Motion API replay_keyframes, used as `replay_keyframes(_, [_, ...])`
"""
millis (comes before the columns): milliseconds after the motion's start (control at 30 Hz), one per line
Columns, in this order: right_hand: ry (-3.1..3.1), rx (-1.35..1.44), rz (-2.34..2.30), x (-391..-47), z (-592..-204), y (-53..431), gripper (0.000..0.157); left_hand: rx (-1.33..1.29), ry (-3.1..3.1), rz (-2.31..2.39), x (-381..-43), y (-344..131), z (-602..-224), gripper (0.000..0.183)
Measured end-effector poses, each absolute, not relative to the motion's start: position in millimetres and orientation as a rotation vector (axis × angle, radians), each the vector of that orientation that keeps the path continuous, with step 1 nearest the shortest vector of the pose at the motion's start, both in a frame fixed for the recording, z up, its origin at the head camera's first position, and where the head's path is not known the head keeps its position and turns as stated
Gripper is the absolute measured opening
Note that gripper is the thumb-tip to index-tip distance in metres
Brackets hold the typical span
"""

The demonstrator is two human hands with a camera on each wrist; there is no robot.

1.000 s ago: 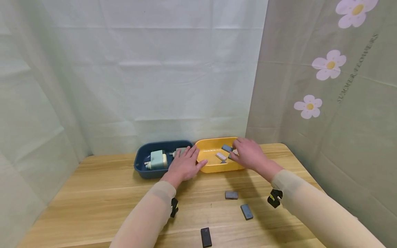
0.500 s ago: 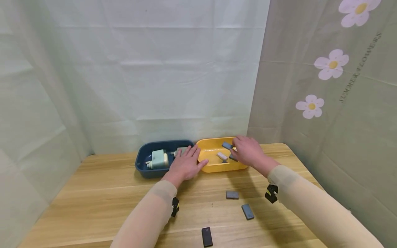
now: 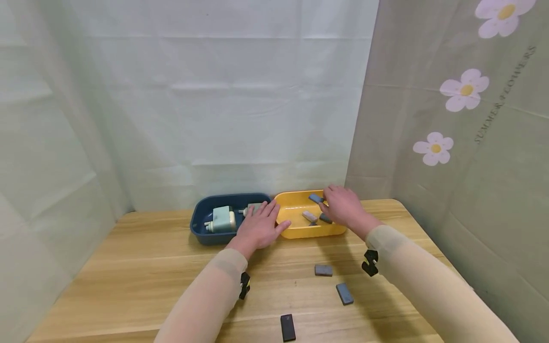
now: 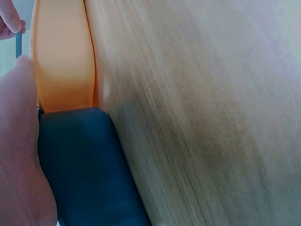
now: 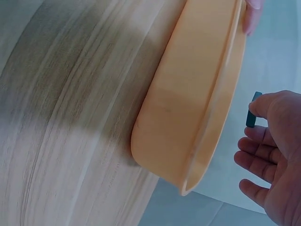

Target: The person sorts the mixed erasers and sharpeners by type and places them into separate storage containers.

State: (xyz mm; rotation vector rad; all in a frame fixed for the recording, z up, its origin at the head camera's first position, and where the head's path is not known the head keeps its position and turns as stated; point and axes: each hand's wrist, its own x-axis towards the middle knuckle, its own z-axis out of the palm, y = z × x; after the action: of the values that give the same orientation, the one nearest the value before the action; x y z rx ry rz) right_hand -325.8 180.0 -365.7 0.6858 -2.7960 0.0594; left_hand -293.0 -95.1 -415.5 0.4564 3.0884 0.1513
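My right hand (image 3: 345,206) pinches a small blue-grey rectangular block (image 3: 316,198) over the back of the yellow tray (image 3: 309,232). In the right wrist view, thumb and index finger grip this thin slab (image 5: 252,110) while the other fingers curl loosely, above the rim. Below it in the tray lie a pinkish block (image 3: 310,216) and a dark block (image 3: 325,218). My left hand (image 3: 260,227) rests with spread fingers where the yellow tray meets the dark blue tray (image 3: 200,238).
Inside the blue tray are two boxy pale-green items with spouts, one (image 3: 222,220) at left, the other (image 3: 254,207) partly behind my left hand. On the wooden table lie a grey block (image 3: 323,270), a blue-grey block (image 3: 345,294) and a black block (image 3: 288,327). A curtain (image 3: 240,119) hangs behind.
My right hand has lifted slightly with the blue-grey block, toward the tray's back rim, uncovering more of the dark block below. My left hand stays at the trays. The head view shifts slightly.
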Motion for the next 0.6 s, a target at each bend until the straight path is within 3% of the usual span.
replay_keyframes(600, [-2.906, 0.595, 0.086, -338.7, -373.0, 186.0, 0.029, 0.444, 3.092, 0.154, -290.0, -91.7, -420.5, 0.089])
